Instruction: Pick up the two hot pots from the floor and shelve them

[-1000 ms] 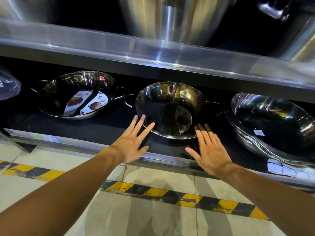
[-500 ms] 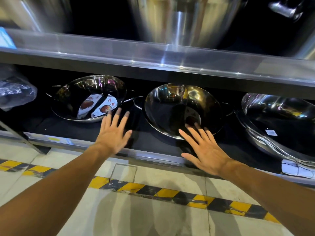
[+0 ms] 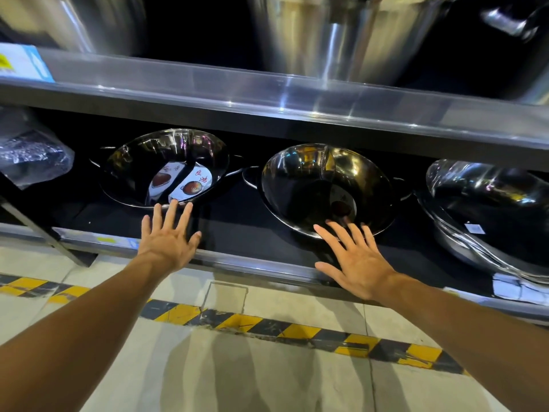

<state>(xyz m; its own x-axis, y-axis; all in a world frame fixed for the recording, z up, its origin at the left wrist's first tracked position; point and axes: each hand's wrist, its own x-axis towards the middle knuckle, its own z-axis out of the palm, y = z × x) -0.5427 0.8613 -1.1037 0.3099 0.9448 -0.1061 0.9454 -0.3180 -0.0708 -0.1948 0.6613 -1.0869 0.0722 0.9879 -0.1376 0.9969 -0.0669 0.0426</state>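
Two shiny steel hot pots lean on the dark bottom shelf (image 3: 237, 233). The left hot pot (image 3: 142, 168) has paper labels inside; the right hot pot (image 3: 303, 179) has a curved divider down its middle. My left hand (image 3: 169, 236) is spread flat, fingertips just below the left pot's front rim. My right hand (image 3: 353, 260) is spread too, its fingertips at the right pot's front rim. Neither hand holds anything.
A stack of steel pans (image 3: 490, 209) lies at the right of the same shelf, and a plastic-wrapped item (image 3: 32, 156) at the left. Large steel pots (image 3: 335, 34) stand on the shelf above. A yellow-black tape stripe (image 3: 267, 325) runs across the concrete floor.
My left hand moved left from the divided pot's rim to below the labelled pot. My right hand stayed by the divided pot. The view shifted slightly left.
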